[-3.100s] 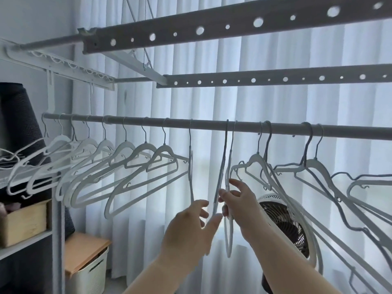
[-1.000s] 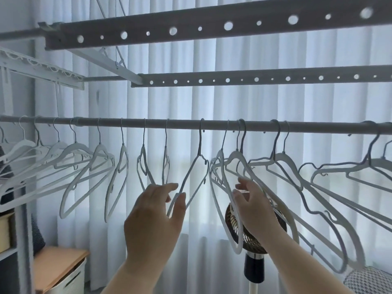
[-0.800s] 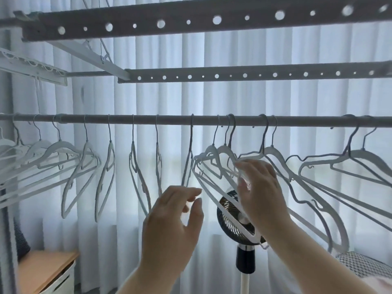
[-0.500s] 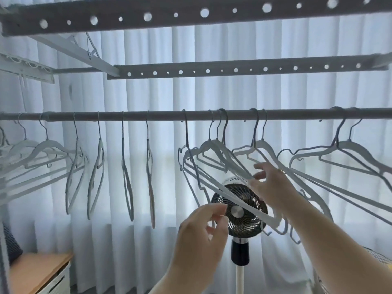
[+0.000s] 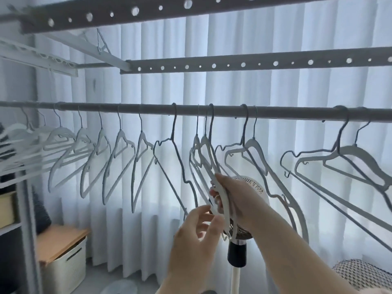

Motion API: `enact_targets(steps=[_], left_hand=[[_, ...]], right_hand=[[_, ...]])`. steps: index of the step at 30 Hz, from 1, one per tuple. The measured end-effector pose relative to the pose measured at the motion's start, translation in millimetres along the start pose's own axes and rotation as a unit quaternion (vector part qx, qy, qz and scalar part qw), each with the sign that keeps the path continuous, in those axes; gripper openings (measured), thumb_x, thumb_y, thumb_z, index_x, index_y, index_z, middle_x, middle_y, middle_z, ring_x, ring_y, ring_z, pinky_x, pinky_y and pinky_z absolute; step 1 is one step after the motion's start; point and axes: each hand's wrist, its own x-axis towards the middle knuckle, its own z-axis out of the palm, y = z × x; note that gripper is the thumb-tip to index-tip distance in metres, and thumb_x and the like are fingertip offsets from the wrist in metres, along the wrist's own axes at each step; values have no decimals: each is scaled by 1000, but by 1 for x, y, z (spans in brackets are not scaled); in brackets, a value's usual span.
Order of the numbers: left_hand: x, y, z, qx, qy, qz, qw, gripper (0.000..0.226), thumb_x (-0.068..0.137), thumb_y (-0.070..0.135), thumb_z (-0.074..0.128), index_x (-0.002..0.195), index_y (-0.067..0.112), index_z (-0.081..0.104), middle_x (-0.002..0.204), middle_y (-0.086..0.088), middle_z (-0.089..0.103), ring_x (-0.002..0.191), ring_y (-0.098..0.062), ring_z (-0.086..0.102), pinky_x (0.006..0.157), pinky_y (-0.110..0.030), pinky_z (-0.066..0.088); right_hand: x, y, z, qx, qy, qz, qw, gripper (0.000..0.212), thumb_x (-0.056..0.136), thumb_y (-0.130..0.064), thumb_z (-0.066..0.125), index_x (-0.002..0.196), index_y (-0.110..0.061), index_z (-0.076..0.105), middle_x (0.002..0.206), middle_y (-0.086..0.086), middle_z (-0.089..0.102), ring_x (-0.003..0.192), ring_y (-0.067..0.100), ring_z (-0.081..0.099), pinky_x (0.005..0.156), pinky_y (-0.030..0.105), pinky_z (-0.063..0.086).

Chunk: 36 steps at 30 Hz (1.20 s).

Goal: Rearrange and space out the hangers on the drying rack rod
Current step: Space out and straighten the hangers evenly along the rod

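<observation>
My right hand (image 5: 238, 201) grips a bunch of hangers (image 5: 204, 145) on the rod (image 5: 275, 112). My left hand (image 5: 196, 238) is open beside it.

Right hand (image 5: 235, 200): raised to mid-frame, back facing the camera, fingers and thumb curled round the lower arms of a bunch of white hangers (image 5: 204, 145).
Right forearm (image 5: 286, 240): bare, runs up from the lower right corner.
Left hand (image 5: 195, 236): lower and just left of the right hand, back to the camera, fingers loosely spread, with the fingertips and thumb at the bunch's bottom end. Contact cannot be told.
Left forearm (image 5: 180, 279): bare, rises from the bottom edge.
</observation>
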Motion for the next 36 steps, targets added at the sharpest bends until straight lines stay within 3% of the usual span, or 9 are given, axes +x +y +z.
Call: enact_targets(steps=[3,6,8,12,19,23,26,31,36], left_hand=[[-6,5,9,37,37,6,999,49,41,73,34,79,45,47,78,21,61,81,25,51,65,2,39],[-10,11,23,52,70,8,996,32,54,69,46,74,43,49,80,16,59,76,4,56,63,-7,38],[-9,11,32,55,79,3,995,14,79,48,59,71,41,49,78,16,59,77,3,54,64,-9,37],[-9,10,45,74,96,29,992,26,85,21,60,67,37,52,73,16,61,77,2,55,65,-4,39],[-6,19,69,24,77,-4,997,15,87,29,56,82,40,46,78,14,65,78,25,53,69,2,38],[0,25,78,-30,87,-48,995,15,78,49,55,85,39,47,78,11,69,82,11,59,66,-5,37],[4,30,83,-45,69,-67,994,18,77,51,51,88,38,46,90,0,72,93,-3,60,67,-8,34],[12,39,87,-66,43,-66,995,15,88,35,52,101,27,50,58,4,67,73,-3,63,63,-10,38],[12,46,77,-36,38,-71,996,33,84,25,60,113,25,44,56,3,57,40,9,52,45,0,37]], right_hand=[[1,3,0,-39,-2,-12,999,28,92,-27,50,72,-9,58,64,1,53,53,13,42,54,24,35],[-4,2,-1,-57,0,-29,998,25,92,-25,50,74,-10,57,68,4,51,55,14,44,53,23,38],[-7,2,-7,-48,0,-32,998,24,92,-24,50,73,-10,57,71,4,53,56,15,45,54,24,39],[-14,1,-28,-53,-6,-31,998,23,92,-23,49,80,-6,57,70,4,54,54,15,46,48,22,40],[-18,2,-60,-51,-21,-41,998,24,92,-22,49,78,-4,57,62,3,52,51,14,50,52,23,42],[-18,5,-74,-48,-2,-48,998,26,91,-21,52,69,-9,56,51,-2,54,42,9,51,49,23,36],[-18,6,-82,-49,-10,-53,997,24,91,-23,52,87,-1,62,62,5,60,49,12,59,61,27,44],[-17,11,-91,-62,1,-64,996,34,90,-23,54,100,9,58,73,13,56,66,23,51,65,31,41],[-14,11,-93,-73,20,-64,995,29,89,-19,55,63,-8,51,40,-4,43,40,12,39,44,22,33]])
